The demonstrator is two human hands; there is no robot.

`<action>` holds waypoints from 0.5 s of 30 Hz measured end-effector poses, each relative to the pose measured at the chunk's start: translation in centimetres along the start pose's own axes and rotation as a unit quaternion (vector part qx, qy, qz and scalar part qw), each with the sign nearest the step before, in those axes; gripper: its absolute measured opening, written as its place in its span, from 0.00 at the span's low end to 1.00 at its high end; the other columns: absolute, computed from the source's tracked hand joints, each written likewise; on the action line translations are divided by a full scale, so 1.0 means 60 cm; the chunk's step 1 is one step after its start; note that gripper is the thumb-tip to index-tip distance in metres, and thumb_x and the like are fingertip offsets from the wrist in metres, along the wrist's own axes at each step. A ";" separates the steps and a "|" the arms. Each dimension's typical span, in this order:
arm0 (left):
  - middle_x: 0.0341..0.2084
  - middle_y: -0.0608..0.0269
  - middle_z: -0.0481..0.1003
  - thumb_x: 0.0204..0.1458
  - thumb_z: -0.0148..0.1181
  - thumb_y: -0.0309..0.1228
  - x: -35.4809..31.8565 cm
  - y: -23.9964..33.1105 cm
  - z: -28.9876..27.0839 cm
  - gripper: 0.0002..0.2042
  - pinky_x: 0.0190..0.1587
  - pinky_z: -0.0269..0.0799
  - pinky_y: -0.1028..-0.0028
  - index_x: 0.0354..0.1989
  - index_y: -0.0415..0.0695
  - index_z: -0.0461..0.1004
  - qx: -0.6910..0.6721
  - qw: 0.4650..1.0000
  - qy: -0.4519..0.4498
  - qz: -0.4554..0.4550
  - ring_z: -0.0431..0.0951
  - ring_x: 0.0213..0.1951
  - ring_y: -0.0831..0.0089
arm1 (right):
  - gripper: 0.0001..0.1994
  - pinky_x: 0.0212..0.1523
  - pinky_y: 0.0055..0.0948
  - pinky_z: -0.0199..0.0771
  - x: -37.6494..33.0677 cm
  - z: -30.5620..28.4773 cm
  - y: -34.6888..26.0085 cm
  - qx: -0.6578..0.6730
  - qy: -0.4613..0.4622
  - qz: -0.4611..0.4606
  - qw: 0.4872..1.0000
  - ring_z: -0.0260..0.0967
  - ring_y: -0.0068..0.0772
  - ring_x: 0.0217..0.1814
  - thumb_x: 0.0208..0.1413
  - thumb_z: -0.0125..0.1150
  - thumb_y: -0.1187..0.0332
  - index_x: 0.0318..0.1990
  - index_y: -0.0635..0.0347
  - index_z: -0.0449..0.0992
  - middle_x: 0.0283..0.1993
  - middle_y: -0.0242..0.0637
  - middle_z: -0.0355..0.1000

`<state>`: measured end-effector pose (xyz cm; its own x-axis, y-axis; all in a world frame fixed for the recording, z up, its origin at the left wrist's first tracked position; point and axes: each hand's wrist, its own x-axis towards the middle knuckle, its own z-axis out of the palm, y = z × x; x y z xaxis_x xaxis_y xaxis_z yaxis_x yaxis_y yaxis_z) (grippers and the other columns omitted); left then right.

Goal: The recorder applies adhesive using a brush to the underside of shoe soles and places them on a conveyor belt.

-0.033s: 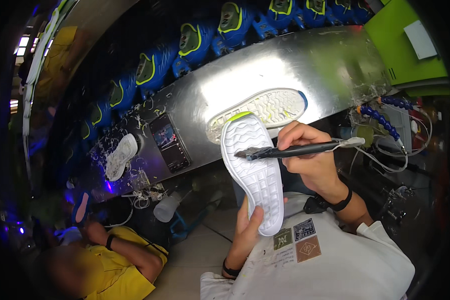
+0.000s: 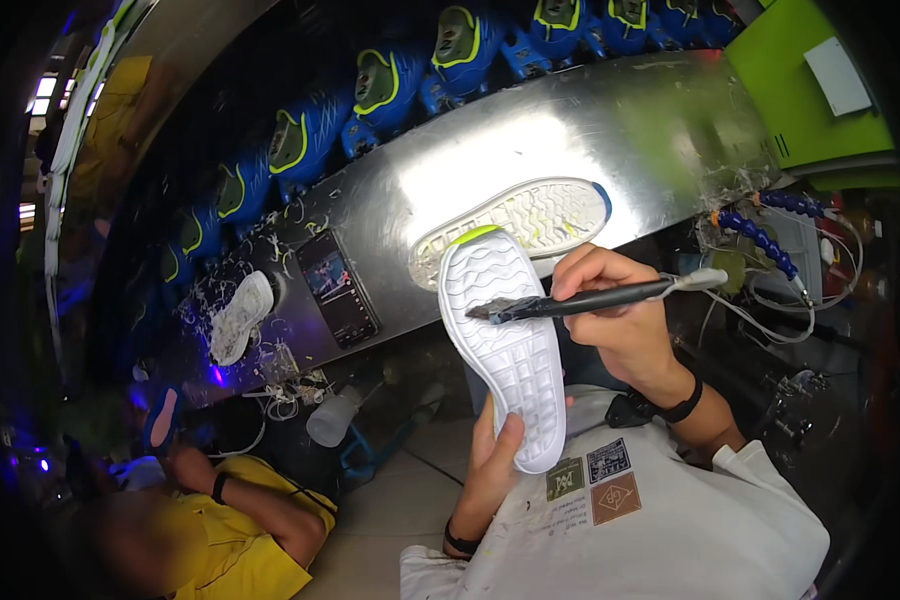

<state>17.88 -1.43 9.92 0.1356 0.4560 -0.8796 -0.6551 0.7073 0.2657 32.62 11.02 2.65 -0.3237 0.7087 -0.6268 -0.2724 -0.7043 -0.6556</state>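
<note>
A white shoe sole (image 2: 515, 365) with a lime-green end stands tilted in front of me, its wavy and gridded inner face up. My left hand (image 2: 490, 465) grips its lower end, thumb on the near edge and the other fingers hidden behind. In my right hand (image 2: 620, 315) is a black-handled brush (image 2: 605, 299), held near its middle; its dark, crusted tip lies over the sole's wavy part. The brush's pale rear end points right, near some thin tubes. Just behind, a second sole (image 2: 540, 215) with a blue end lies on the metal bench (image 2: 670, 140), partly covered by the first.
Blue shoes (image 2: 380, 85) with lime collars line the bench's far side. To the left are a phone (image 2: 338, 288), a small whitish sole-shaped piece (image 2: 241, 318) and scraps. Blue jointed hoses (image 2: 760, 245) stand at right. A person in yellow (image 2: 260, 520) sits lower left.
</note>
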 end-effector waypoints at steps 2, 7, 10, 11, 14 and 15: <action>0.63 0.35 0.62 0.64 0.47 0.50 0.006 -0.002 0.005 0.37 0.54 0.76 0.59 0.72 0.37 0.44 0.003 1.000 0.005 -0.002 0.75 0.55 0.50 | 0.13 0.40 0.16 0.68 0.005 -0.007 0.001 -0.007 0.007 -0.007 1.000 0.68 0.15 0.39 0.41 0.58 0.87 0.37 0.67 0.76 0.41 0.32 0.72; 0.62 0.42 0.64 0.66 0.46 0.49 0.015 -0.008 0.005 0.34 0.56 0.73 0.64 0.70 0.35 0.48 -0.041 0.999 -0.016 -0.013 0.75 0.57 0.56 | 0.12 0.38 0.15 0.68 0.005 -0.022 -0.011 -0.009 -0.011 0.015 1.000 0.69 0.14 0.37 0.45 0.64 0.84 0.40 0.67 0.76 0.40 0.31 0.74; 0.60 0.37 0.65 0.65 0.38 0.56 0.020 -0.008 0.021 0.37 0.50 0.78 0.59 0.71 0.38 0.49 0.004 1.000 0.020 -0.008 0.77 0.51 0.51 | 0.11 0.37 0.15 0.69 -0.001 -0.035 -0.013 -0.011 -0.021 0.033 0.999 0.71 0.14 0.38 0.48 0.68 0.81 0.40 0.66 0.76 0.39 0.32 0.75; 0.60 0.37 0.65 0.65 0.38 0.56 0.020 -0.010 0.024 0.37 0.50 0.78 0.59 0.71 0.38 0.49 0.006 1.000 0.019 -0.010 0.77 0.51 0.51 | 0.11 0.37 0.15 0.70 -0.002 -0.039 -0.013 -0.017 -0.020 0.034 0.999 0.72 0.14 0.38 0.49 0.70 0.79 0.40 0.66 0.76 0.39 0.32 0.76; 0.59 0.38 0.66 0.64 0.32 0.60 0.022 -0.016 0.030 0.39 0.49 0.78 0.59 0.70 0.37 0.52 -0.091 0.994 0.044 -0.036 0.77 0.50 0.52 | 0.12 0.38 0.16 0.72 0.003 -0.037 -0.029 -0.040 0.009 -0.064 0.997 0.73 0.15 0.39 0.50 0.70 0.79 0.41 0.66 0.76 0.39 0.34 0.77; 0.59 0.39 0.67 0.64 0.31 0.60 0.025 -0.018 0.029 0.39 0.49 0.78 0.58 0.69 0.37 0.53 -0.110 0.992 0.044 -0.029 0.78 0.50 0.51 | 0.12 0.38 0.16 0.72 0.008 -0.034 -0.038 -0.039 0.010 -0.064 0.997 0.73 0.15 0.39 0.50 0.70 0.79 0.41 0.66 0.76 0.39 0.34 0.77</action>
<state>20.09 -0.59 9.02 0.1184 0.3616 -0.9248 -0.7964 0.5909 0.1291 34.96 13.04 2.97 -0.2717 0.7944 -0.5433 -0.2395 -0.6026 -0.7613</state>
